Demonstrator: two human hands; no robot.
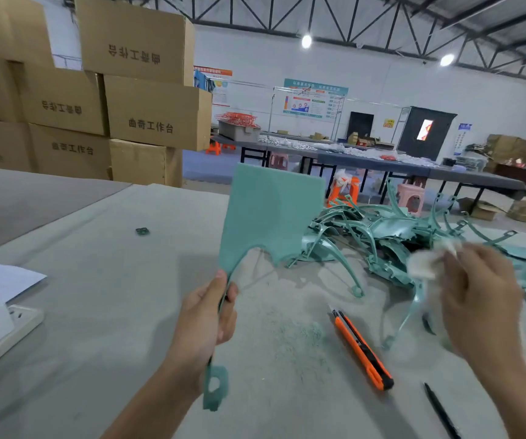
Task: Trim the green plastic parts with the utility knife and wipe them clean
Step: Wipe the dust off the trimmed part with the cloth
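Head view — left hand (206, 315) grips part (271, 213) by its stem, right hand (477, 296) pinches cloth (426, 261); we judge part light, bendy.

We were in a large factory workshop. Bare steel roof trusses (413, 14) and round hanging lamps (306, 41) spanned a white-walled hall. Brown printed cardboard cartons (135, 36) stood stacked beside our grey felt-covered bench (96, 312), where a heap of moulded green plastic parts (382, 236), fine green shavings (306, 332) and an orange utility knife (363, 350) lay. Behind, we saw long dark work tables (366, 161) strewn with white pieces, a grey bin of orange wire parts (239, 130), and coloured notice boards (315, 99).
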